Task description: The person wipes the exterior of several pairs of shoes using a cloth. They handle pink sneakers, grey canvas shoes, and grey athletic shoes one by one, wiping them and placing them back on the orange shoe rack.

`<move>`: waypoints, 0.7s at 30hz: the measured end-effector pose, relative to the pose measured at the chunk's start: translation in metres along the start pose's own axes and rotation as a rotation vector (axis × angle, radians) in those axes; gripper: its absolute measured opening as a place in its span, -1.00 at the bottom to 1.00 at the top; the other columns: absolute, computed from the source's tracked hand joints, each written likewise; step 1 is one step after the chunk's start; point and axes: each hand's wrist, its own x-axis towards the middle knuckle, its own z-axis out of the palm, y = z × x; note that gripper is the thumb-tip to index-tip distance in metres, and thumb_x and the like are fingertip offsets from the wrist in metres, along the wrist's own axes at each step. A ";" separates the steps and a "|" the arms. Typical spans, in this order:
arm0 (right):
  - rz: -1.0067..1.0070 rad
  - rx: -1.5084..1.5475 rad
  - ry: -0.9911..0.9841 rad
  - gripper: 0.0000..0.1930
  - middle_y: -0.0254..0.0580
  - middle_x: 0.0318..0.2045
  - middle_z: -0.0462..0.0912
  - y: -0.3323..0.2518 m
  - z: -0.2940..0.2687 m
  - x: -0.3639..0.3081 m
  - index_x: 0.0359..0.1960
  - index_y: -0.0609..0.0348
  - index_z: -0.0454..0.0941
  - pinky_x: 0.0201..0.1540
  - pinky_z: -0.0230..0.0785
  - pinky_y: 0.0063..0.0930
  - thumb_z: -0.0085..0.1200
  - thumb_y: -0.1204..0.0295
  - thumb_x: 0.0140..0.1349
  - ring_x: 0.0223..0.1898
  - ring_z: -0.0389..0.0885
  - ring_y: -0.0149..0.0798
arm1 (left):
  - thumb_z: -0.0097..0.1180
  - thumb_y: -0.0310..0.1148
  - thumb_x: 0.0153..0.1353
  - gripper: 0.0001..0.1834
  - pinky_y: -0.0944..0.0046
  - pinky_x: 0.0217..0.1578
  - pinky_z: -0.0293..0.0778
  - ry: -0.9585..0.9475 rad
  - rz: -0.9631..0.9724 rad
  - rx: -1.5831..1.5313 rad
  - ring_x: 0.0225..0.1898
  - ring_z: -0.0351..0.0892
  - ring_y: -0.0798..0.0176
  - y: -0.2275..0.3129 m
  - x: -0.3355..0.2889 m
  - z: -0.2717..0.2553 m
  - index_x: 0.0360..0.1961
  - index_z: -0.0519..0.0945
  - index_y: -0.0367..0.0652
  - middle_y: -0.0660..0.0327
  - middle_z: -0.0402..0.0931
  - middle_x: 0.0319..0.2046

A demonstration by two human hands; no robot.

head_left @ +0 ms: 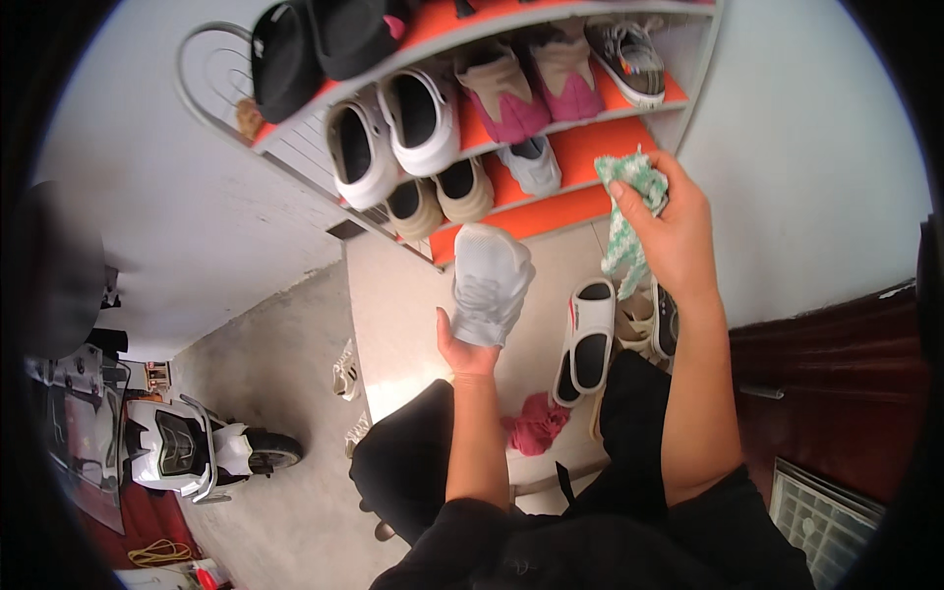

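My left hand is closed around a light grey sneaker, held up in front of the shoe rack with its toe pointing away from me. Most of the fingers are hidden behind the shoe; the thumb shows at its left side. Higher and to the right, my right hand grips a green and white knitted cloth between thumb and fingers, its lower end hanging loose. The cloth and the sneaker are apart. A matching light grey shoe sits on the rack's lower shelf.
Ahead stands a shoe rack with orange shelves, holding white clogs, beige-and-pink shoes and black slippers. On the floor are white slides and a crumpled red cloth. A scooter is at left, a dark red door at right.
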 end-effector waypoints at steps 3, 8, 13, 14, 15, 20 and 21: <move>0.035 0.130 -0.043 -0.77 -0.29 -0.46 0.56 -0.008 0.005 -0.002 -0.24 0.29 0.46 -0.34 0.34 -0.55 0.14 0.41 0.15 -0.42 0.46 -0.50 | -0.04 0.07 0.19 -0.19 -0.17 0.27 -0.03 -0.168 0.088 0.173 0.31 0.06 -0.12 0.019 -0.002 0.069 0.31 0.08 -0.24 -0.03 0.09 0.29; 0.065 0.419 -0.084 -0.79 -0.40 -0.44 0.53 -0.031 0.005 -0.009 -0.26 0.25 0.48 -0.35 0.34 -0.62 0.18 0.42 0.14 -0.42 0.44 -0.55 | 0.00 0.06 0.16 -0.19 -0.15 0.28 -0.07 -0.328 0.014 0.158 0.32 0.03 -0.10 0.040 0.002 0.150 0.30 0.10 -0.22 0.00 0.09 0.29; -0.044 0.486 -0.100 -0.79 -0.41 -0.45 0.53 -0.026 0.026 -0.014 -0.24 0.25 0.48 -0.32 0.33 -0.63 0.19 0.46 0.13 -0.41 0.45 -0.55 | 0.01 0.06 0.15 -0.20 -0.10 0.29 -0.07 -0.308 -0.065 0.073 0.30 0.07 -0.07 0.046 0.002 0.169 0.27 0.15 -0.24 0.02 0.13 0.28; -0.067 0.506 -0.101 -0.79 -0.41 -0.45 0.53 -0.026 0.032 -0.015 -0.23 0.25 0.48 -0.32 0.33 -0.63 0.19 0.47 0.13 -0.41 0.45 -0.55 | 0.01 0.06 0.15 -0.21 -0.09 0.30 -0.07 -0.293 -0.070 0.048 0.30 0.08 -0.06 0.043 0.001 0.166 0.27 0.16 -0.24 0.03 0.14 0.27; -0.077 0.496 -0.122 -0.77 -0.39 -0.36 0.51 -0.027 0.035 -0.015 -0.20 0.26 0.47 -0.28 0.35 -0.63 0.18 0.50 0.13 -0.34 0.45 -0.54 | -0.01 0.05 0.17 -0.25 -0.06 0.29 -0.04 -0.227 -0.047 0.034 0.29 0.11 -0.03 0.039 0.002 0.163 0.25 0.19 -0.25 0.03 0.18 0.25; -0.112 0.363 -0.142 -0.70 -0.31 -0.11 0.40 -0.013 0.050 -0.012 -0.13 0.29 0.44 -0.16 0.35 -0.60 0.19 0.55 0.09 -0.19 0.43 -0.49 | -0.06 0.02 0.22 -0.30 -0.02 0.28 0.01 -0.160 -0.069 0.010 0.27 0.16 0.01 0.025 0.004 0.156 0.23 0.21 -0.26 0.05 0.21 0.24; -0.146 0.320 -0.133 -0.69 -0.30 -0.11 0.40 -0.009 0.052 -0.011 -0.13 0.29 0.44 -0.15 0.34 -0.59 0.20 0.56 0.08 -0.19 0.43 -0.48 | -0.06 0.02 0.22 -0.30 -0.02 0.27 0.02 -0.173 -0.075 0.029 0.27 0.16 0.01 0.023 0.003 0.156 0.23 0.21 -0.26 0.06 0.21 0.23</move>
